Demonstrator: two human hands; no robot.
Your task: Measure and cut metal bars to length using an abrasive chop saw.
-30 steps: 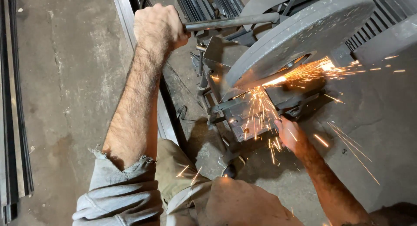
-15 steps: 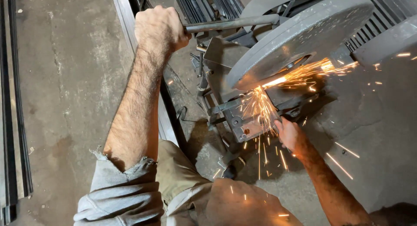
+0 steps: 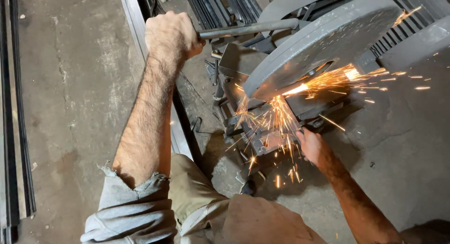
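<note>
My left hand (image 3: 171, 35) is clenched around the round steel handle bar (image 3: 248, 29) of a cut-off saw. The saw's grey disc guard (image 3: 323, 42) is tilted down over the clamp base. Orange sparks (image 3: 281, 112) spray from under the guard, downward and to the right. My right hand (image 3: 314, 148) rests against the metal workpiece (image 3: 265, 141) at the saw's base, just below the spark stream. Whether its fingers wrap the piece is hidden by glare.
A long steel profile (image 3: 136, 33) runs along the concrete floor beside my left arm. Thin metal strips (image 3: 18, 131) lie along the left edge. Dark bars (image 3: 220, 7) are stacked behind the saw. My knee (image 3: 262, 220) is just below the saw.
The spark spray has shifted, with more sparks flying out to the right. Both hands and the saw head stay almost where they were.
</note>
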